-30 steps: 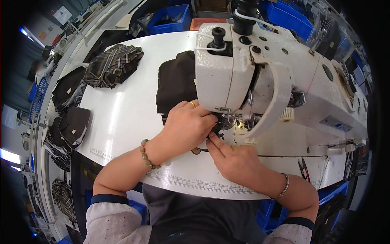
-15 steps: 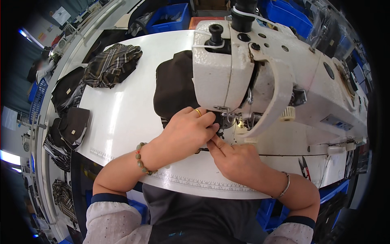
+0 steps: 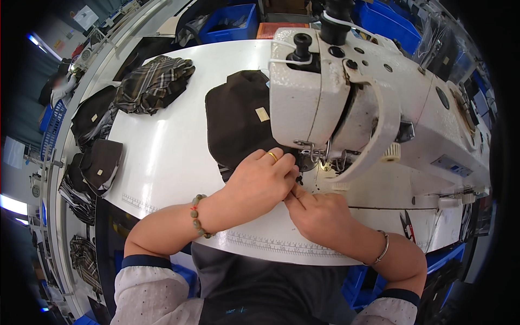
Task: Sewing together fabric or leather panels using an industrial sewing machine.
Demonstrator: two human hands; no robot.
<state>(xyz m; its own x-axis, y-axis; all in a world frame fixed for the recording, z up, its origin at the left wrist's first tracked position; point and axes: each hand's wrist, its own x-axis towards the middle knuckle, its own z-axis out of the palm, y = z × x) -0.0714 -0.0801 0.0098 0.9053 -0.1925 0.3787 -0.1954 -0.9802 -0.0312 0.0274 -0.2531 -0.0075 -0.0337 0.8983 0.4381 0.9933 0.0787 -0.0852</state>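
A dark brown fabric piece (image 3: 235, 116) with a small cream label (image 3: 262, 114) lies on the white table beside the head of a white sewing machine (image 3: 303, 103). My left hand (image 3: 262, 177) is closed over its near edge, fingers bent and bunched next to the presser foot and needle area (image 3: 326, 162). Just to the right, my right hand (image 3: 319, 215) is closed too, its fingertips meeting those of the left. What the right fingertips pinch is hidden between the hands. Part of the fabric disappears behind the machine head.
Bunched plaid fabric (image 3: 154, 84) lies at the table's far left. Stacked dark brown pieces (image 3: 102, 165) sit by the left edge. Thread snips (image 3: 407, 226) rest at the right. A blue bin (image 3: 230, 24) stands beyond the table; a printed ruler (image 3: 281, 242) runs along the near edge.
The brown fabric has shifted left relative to the machine head, bringing its cream label into sight. Both hands stay together by the needle area. The whole view has moved slightly.
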